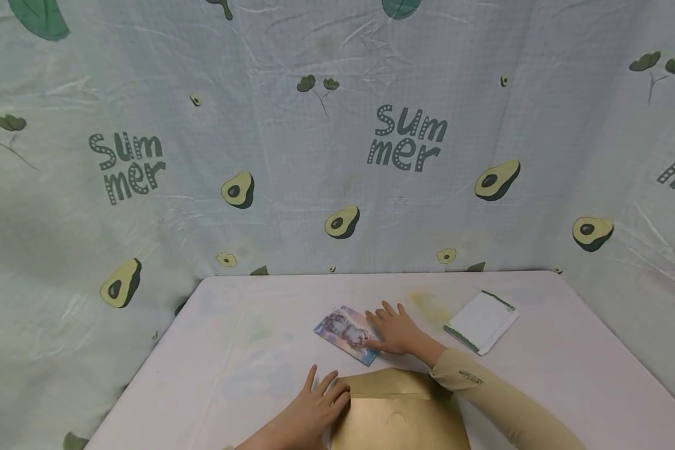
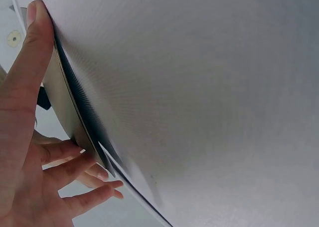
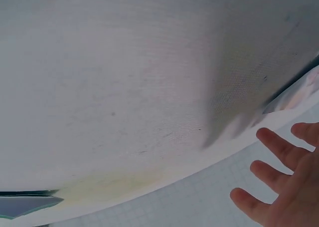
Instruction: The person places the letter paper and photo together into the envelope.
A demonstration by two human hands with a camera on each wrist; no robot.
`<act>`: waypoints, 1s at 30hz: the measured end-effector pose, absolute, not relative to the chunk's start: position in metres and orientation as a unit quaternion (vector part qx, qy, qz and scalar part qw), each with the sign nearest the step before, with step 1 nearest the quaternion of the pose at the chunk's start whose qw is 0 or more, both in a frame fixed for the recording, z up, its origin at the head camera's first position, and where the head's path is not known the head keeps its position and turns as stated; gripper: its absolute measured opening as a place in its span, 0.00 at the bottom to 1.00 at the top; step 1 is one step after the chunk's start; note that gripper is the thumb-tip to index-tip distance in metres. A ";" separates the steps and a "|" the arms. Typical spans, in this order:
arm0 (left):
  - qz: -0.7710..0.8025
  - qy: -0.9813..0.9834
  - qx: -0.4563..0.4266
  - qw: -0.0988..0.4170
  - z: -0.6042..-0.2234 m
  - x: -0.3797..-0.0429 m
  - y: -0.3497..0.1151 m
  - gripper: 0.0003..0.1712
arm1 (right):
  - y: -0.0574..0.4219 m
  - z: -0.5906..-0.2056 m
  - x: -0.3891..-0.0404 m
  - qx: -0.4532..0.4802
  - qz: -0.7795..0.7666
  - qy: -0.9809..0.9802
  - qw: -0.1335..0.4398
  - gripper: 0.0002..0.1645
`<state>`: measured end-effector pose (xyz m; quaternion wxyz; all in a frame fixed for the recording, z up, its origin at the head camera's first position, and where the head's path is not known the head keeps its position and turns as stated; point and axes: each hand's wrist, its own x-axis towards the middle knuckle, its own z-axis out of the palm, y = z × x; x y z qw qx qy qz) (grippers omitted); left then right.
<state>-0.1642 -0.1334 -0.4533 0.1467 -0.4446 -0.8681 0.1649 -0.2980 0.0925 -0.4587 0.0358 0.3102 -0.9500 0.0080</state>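
A gold envelope [image 1: 399, 422] lies at the front of the table, its pointed flap [image 1: 390, 381] spread toward the back. My left hand [image 1: 309, 409] holds the envelope at its left side; in the left wrist view the thumb [image 2: 37, 42] runs along the envelope's edge [image 2: 65, 97] and other fingertips meet its far corner. Farther back lies a picture card [image 1: 343, 328] in blue and pink tones. At the card's right edge my right hand [image 1: 396, 331] has its fingers spread, the thumb reaching over the card. The right wrist view shows those fingers [image 3: 281, 147] holding nothing.
To the right of my right hand, a white pad or booklet with green edging [image 1: 480, 322] lies on the white table [image 1: 230, 350]. Behind the table hangs a cloth [image 1: 281, 150] printed with avocados and lettering. My right sleeve [image 1: 500, 400] passes over the envelope's right side.
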 end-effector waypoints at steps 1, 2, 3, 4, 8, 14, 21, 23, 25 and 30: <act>0.168 -0.868 -0.444 0.145 -0.453 -0.164 -0.134 0.48 | 0.090 -0.459 -0.299 0.309 -0.002 -0.951 0.031 0.41; 0.170 -0.869 -0.443 0.143 -0.452 -0.164 -0.134 0.48 | 0.087 -0.459 -0.300 0.307 -0.012 -0.951 0.028 0.42; 0.173 -0.869 -0.441 0.141 -0.452 -0.164 -0.134 0.48 | 0.085 -0.459 -0.300 0.306 -0.019 -0.951 0.026 0.42; 0.175 -0.869 -0.440 0.140 -0.451 -0.163 -0.134 0.47 | 0.083 -0.460 -0.301 0.305 -0.026 -0.952 0.024 0.43; 0.177 -0.870 -0.437 0.142 -0.451 -0.163 -0.134 0.47 | 0.079 -0.459 -0.300 0.303 -0.034 -0.952 0.023 0.46; 0.171 -0.868 -0.440 0.157 -0.454 -0.164 -0.134 0.48 | 0.077 -0.460 -0.299 0.309 -0.043 -0.949 0.035 0.44; 0.168 -0.868 -0.442 0.150 -0.454 -0.165 -0.133 0.47 | 0.079 -0.461 -0.301 0.302 -0.054 -0.949 0.070 0.50; 0.168 -0.870 -0.441 0.147 -0.453 -0.165 -0.133 0.47 | 0.079 -0.461 -0.302 0.295 -0.055 -0.950 0.085 0.52; 0.167 -0.870 -0.440 0.145 -0.453 -0.165 -0.133 0.47 | 0.079 -0.461 -0.303 0.292 -0.049 -0.951 0.093 0.51; 0.168 -0.869 -0.440 0.153 -0.453 -0.165 -0.133 0.47 | 0.079 -0.461 -0.303 0.293 -0.043 -0.949 0.109 0.45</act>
